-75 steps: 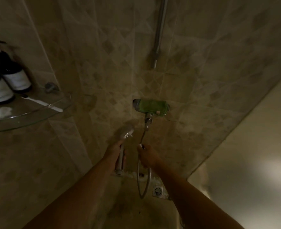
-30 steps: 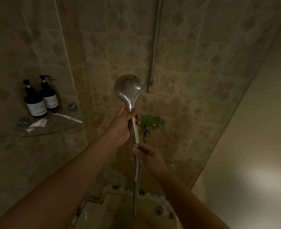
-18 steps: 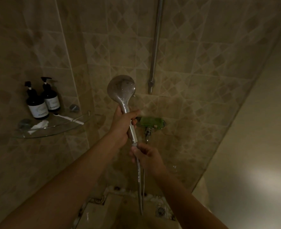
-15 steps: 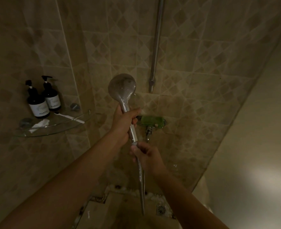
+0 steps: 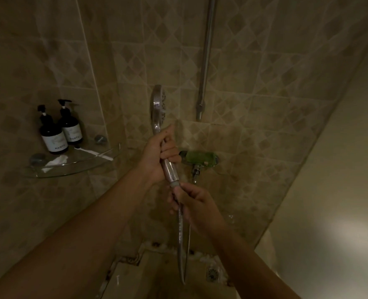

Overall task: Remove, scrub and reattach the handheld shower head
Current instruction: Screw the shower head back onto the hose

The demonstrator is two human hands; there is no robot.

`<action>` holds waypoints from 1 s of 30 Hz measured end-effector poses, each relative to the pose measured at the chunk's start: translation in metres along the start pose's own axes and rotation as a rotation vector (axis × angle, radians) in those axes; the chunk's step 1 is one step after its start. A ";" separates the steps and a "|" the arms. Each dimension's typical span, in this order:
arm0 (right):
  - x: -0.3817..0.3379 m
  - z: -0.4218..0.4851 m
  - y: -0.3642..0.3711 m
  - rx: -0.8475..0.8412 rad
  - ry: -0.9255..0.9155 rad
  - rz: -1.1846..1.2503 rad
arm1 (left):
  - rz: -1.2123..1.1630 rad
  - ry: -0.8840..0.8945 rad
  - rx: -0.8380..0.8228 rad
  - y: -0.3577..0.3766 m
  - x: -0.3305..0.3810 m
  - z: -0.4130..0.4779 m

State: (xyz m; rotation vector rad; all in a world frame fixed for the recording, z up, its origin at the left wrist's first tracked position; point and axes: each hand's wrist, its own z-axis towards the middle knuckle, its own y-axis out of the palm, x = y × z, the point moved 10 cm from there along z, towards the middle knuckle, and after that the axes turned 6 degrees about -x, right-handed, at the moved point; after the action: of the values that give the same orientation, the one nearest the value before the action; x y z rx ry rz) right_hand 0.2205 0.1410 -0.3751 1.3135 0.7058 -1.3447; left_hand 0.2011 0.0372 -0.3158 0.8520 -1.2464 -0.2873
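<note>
In front of the tiled wall (image 5: 265, 83), the shower head (image 5: 157, 106) stands up tall, facing right, with the left hand (image 5: 155, 156) keeping a tight grip round the middle of its handle, while just below, the right hand (image 5: 197, 201) pinches the hose (image 5: 181, 244) where it joins.

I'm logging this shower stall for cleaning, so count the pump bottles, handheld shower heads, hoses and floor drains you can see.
Dark pump bottles with white labels: 2
Chrome handheld shower head: 1
Flexible metal hose: 1
Round floor drain: 1
Total: 5
</note>
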 end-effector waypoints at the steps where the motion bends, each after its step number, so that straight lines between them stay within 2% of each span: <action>1: 0.000 0.000 0.002 -0.025 0.004 0.027 | -0.022 0.002 -0.023 0.001 0.000 -0.001; 3: 0.003 -0.001 0.002 -0.032 0.019 0.069 | -0.015 0.022 -0.047 0.004 0.001 -0.004; 6: 0.010 -0.005 -0.009 0.044 0.016 0.079 | -0.038 0.065 -0.048 0.006 -0.002 -0.003; 8: 0.010 -0.007 -0.018 0.112 0.011 -0.012 | 0.015 0.103 0.026 0.002 -0.001 -0.002; 12: 0.005 -0.010 -0.030 0.193 0.014 -0.225 | 0.347 0.197 0.247 -0.011 0.011 -0.007; 15: 0.003 -0.017 -0.035 0.242 0.008 -0.322 | 0.274 0.077 0.300 -0.020 -0.004 -0.005; 18: 0.004 -0.022 -0.034 0.241 0.022 -0.361 | 0.149 -0.021 0.300 -0.021 -0.016 -0.004; 21: -0.001 -0.024 -0.030 0.215 0.028 -0.332 | 0.159 0.054 0.259 -0.015 -0.010 -0.003; 25: -0.008 -0.024 -0.026 0.173 0.021 -0.238 | 0.194 0.113 0.110 0.004 -0.002 -0.002; 28: -0.009 -0.020 -0.020 0.121 0.050 -0.213 | 0.204 0.034 0.021 0.014 -0.001 -0.001; 30: -0.004 -0.015 -0.016 0.084 0.079 -0.114 | 0.182 -0.013 0.004 0.016 -0.003 -0.002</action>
State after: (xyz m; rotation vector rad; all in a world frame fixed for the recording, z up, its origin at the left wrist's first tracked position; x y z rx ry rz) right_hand 0.2092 0.1604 -0.3789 1.4181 0.7956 -1.4327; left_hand 0.1979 0.0498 -0.3069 0.7347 -1.3277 -0.1446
